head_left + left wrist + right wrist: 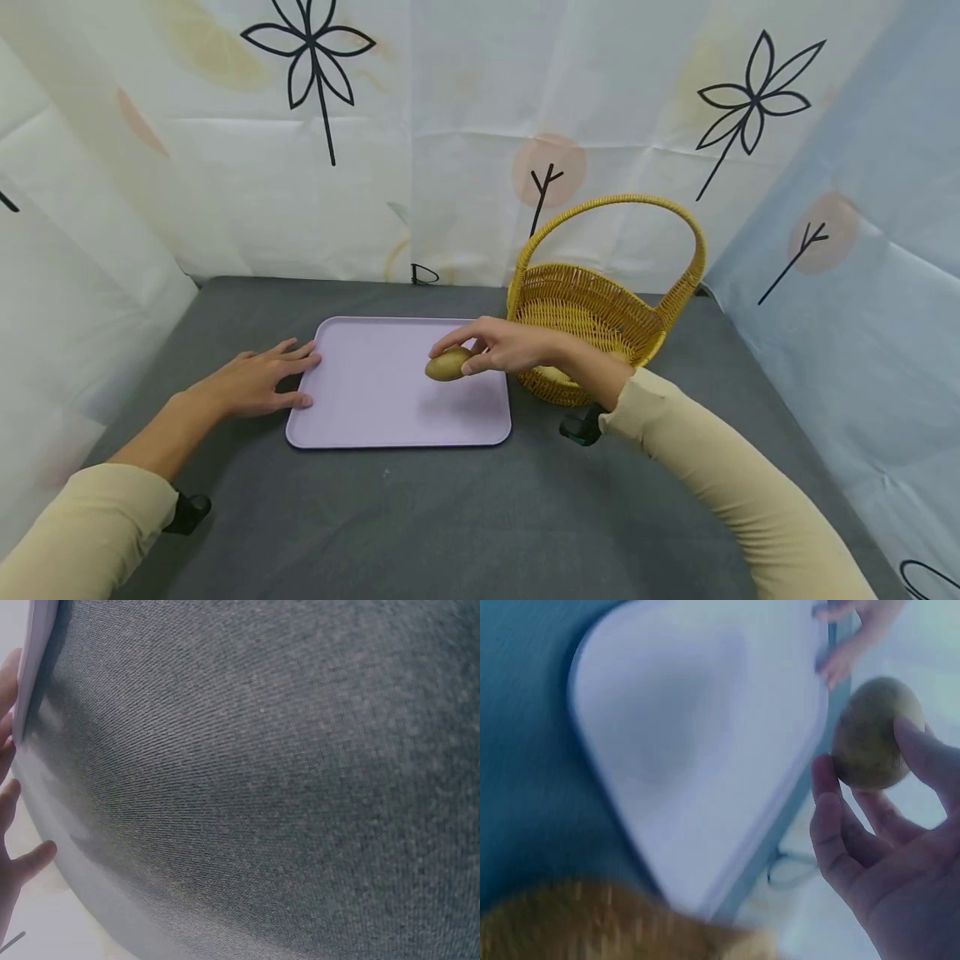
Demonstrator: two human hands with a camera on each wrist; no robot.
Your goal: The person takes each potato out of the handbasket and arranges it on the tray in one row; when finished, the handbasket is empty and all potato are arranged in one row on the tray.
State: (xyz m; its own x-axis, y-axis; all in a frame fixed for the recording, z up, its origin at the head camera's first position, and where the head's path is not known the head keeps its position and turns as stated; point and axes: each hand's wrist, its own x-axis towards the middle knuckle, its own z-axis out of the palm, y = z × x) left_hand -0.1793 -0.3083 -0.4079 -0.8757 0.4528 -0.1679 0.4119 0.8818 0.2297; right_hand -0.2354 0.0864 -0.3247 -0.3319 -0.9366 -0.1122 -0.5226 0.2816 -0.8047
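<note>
Held between the thumb and fingers of my right hand (510,344) is a potato (447,364), oval and olive-brown. It hangs above the right half of a flat lilac tray (375,417), whose surface catches a shadow below the hand. The right wrist view shows the thumb on one side of the potato (876,739) and fingertips on the other. My left hand (258,382) lies at the tray's left edge, fingers spread and fairly straight, with fingertips on the rim. Only part of that left hand (9,847) enters the left wrist view.
Right of the tray stands a yellow wicker basket (577,300) with a tall arched handle. My right forearm crosses in front of it. Something pale yellow (557,375) shows low in the basket, partly hidden. Dark grey cloth (420,517) covers the table, and patterned curtains hang behind and beside it.
</note>
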